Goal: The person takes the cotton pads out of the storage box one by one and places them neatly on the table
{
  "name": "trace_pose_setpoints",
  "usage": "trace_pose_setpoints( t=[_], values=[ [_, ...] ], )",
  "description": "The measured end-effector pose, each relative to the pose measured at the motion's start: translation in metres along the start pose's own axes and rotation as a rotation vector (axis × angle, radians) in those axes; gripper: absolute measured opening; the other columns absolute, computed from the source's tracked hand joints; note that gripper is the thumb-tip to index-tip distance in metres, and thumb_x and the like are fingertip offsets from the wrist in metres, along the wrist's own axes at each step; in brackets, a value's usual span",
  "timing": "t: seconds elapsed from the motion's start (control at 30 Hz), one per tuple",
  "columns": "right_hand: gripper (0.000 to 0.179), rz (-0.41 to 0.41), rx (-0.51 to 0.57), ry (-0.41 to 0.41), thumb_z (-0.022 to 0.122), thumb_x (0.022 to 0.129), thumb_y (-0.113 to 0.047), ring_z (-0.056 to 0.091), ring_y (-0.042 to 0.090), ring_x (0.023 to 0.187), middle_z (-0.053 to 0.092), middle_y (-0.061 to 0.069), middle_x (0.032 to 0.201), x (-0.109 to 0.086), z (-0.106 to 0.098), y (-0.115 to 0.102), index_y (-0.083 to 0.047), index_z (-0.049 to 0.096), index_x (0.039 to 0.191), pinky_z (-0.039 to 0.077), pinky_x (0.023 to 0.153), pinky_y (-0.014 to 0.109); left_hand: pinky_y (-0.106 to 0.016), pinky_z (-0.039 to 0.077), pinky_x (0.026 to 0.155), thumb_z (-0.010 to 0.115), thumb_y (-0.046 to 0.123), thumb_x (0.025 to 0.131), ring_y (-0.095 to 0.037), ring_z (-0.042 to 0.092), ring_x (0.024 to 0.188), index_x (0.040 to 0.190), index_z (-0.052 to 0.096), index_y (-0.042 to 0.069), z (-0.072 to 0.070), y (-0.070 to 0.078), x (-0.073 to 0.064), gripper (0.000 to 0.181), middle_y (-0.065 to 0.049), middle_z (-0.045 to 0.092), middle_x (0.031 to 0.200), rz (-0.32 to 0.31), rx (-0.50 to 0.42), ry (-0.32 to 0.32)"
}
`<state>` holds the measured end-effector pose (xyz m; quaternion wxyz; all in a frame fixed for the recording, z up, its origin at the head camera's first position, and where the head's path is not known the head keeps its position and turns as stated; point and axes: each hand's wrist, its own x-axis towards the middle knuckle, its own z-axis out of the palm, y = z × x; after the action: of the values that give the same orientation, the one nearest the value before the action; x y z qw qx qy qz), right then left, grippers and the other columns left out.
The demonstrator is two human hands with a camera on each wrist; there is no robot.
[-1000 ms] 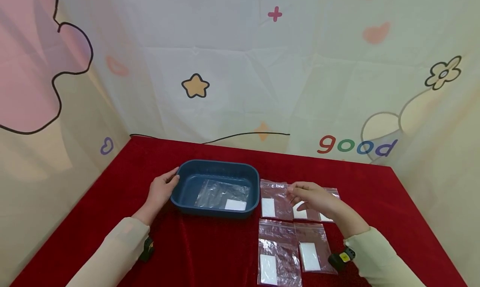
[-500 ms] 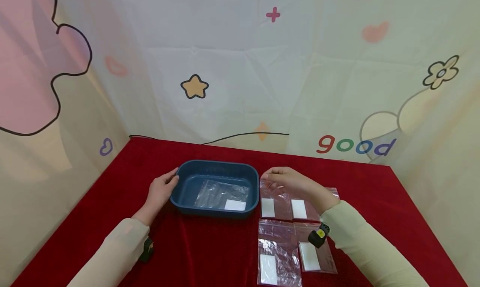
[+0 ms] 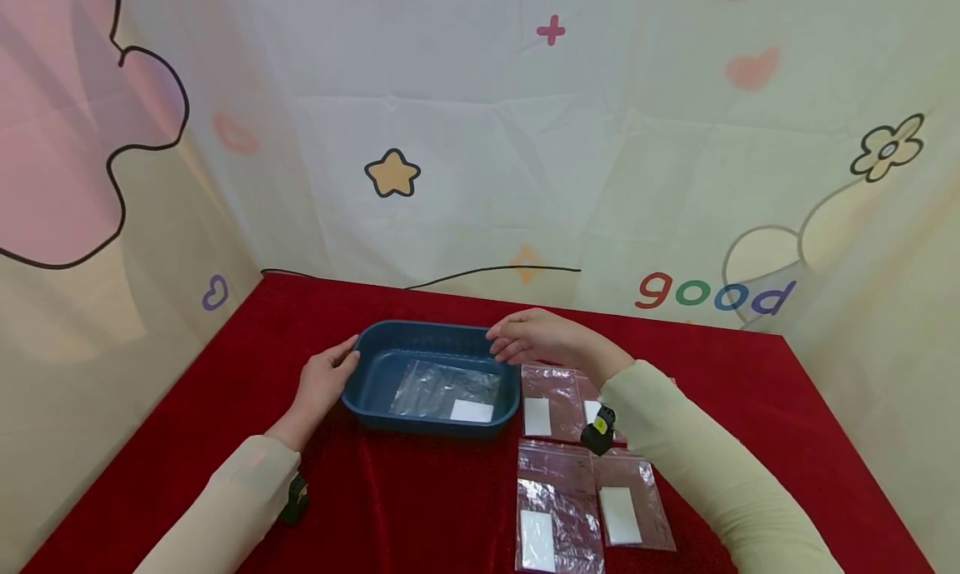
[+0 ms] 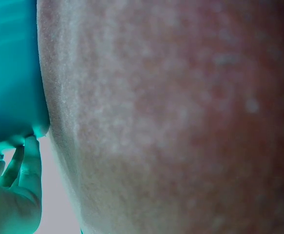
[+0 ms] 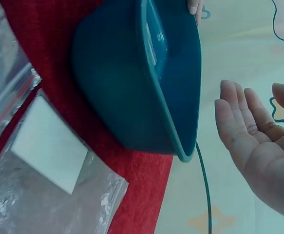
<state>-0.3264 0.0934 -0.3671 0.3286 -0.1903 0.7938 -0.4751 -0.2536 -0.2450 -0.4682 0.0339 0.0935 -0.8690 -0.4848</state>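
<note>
In the head view a dark blue plastic basin (image 3: 427,424) sits on a red cloth. Inside it lies a clear zip bag (image 3: 438,386) with a white card (image 3: 472,411). My left hand (image 3: 318,382) holds the basin's left rim between thumb and fingers; only part of this grip shows in the left wrist view. Above the basin's right rear corner hovers my right hand (image 3: 543,336), its fingers loosely bent and nothing visible between them. Seen from the right wrist, that hand (image 5: 266,139) is apart from the rim, palm and fingers in sight.
Several clear zip bags with white cards lie right of the basin, such as the front bag (image 3: 562,499) and the one beside it (image 3: 652,511). My right forearm (image 3: 697,441) covers part of the back row. A printed curtain (image 3: 465,141) hangs behind the table.
My right hand has moved left and farther back, from over the bags to the basin's right rear corner. The left hand, basin and bags have stayed put.
</note>
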Motion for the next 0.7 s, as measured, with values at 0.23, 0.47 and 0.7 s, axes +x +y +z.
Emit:
trace_pose_setpoints(
  t=[0.23,0.47,0.7],
  values=[
    [0.048,0.086,-0.048,-0.068,0.046,0.109,-0.028,0.057,0.043,0.135,0.056,0.03,0.146,0.02,0.003,-0.015,0.003,0.051,0.145,0.051,0.113,0.045,-0.054,0.043,0.117,0.047,0.02,0.108,-0.04,0.048,0.144,0.155,0.042,0.006,0.0,0.001,-0.001,0.05,-0.024,0.047,0.156,-0.025,-0.009,-0.01],
    [0.052,0.151,-0.085,-0.125,0.046,0.109,-0.029,0.054,0.042,0.139,0.053,0.027,0.15,0.038,0.007,-0.027,0.004,0.047,0.149,0.045,0.118,0.048,-0.054,0.043,0.118,0.047,0.02,0.108,-0.04,0.047,0.145,0.156,0.041,0.006,-0.001,0.001,-0.001,0.05,-0.024,0.046,0.156,-0.024,-0.005,-0.015],
    [0.052,0.217,-0.128,-0.17,0.047,0.109,-0.031,0.055,0.037,0.14,0.056,0.023,0.15,0.058,0.012,-0.031,0.001,0.049,0.149,0.044,0.119,0.048,-0.054,0.043,0.118,0.047,0.019,0.108,-0.04,0.047,0.145,0.155,0.041,0.005,-0.001,0.001,0.0,0.05,-0.024,0.047,0.156,-0.014,-0.003,-0.015]
  ],
)
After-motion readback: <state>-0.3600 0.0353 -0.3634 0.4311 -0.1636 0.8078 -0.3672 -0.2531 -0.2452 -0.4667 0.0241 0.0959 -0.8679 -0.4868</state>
